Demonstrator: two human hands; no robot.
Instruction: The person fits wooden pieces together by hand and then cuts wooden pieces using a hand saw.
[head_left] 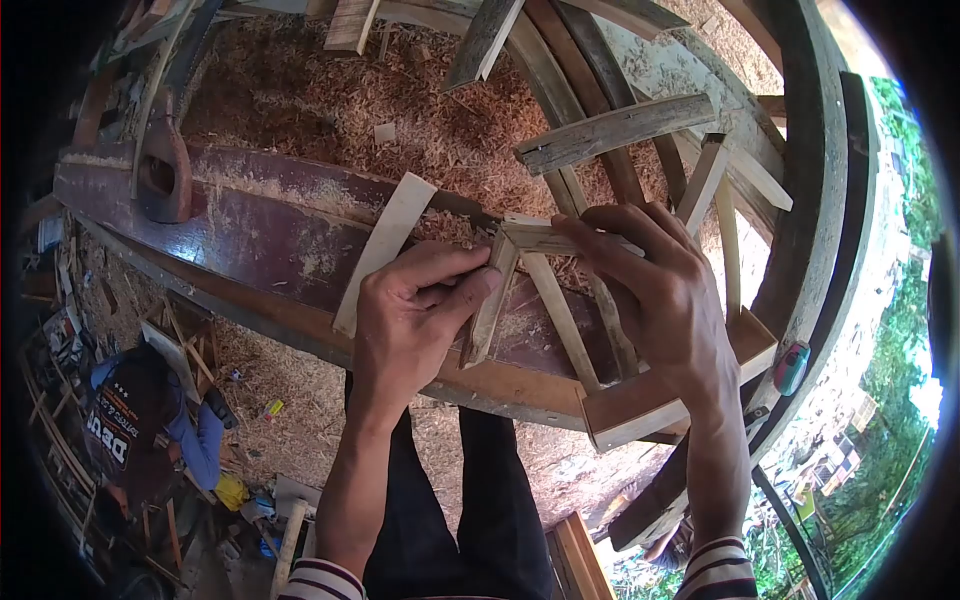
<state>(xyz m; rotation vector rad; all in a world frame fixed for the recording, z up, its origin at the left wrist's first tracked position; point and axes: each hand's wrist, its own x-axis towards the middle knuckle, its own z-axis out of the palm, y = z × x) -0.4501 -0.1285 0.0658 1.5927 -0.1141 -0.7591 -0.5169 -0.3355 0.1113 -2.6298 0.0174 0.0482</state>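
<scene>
Here, two wooden strips meet at a corner above the far edge of the worktop (265, 235). The left hand (408, 315) pinches the slanting strip (488, 318) between closed thumb and index finger; the right hand (655, 285) has its fingers bent down onto the crosswise strip (535, 237), gripping it. A pale board (383, 255) lies across the worktop beside the left hand, and a handsaw (182, 192) rests near the worktop's left end.

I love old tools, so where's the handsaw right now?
In the head view, the handsaw is at upper left, its handle on the dark red board, left of the left hand.
</scene>
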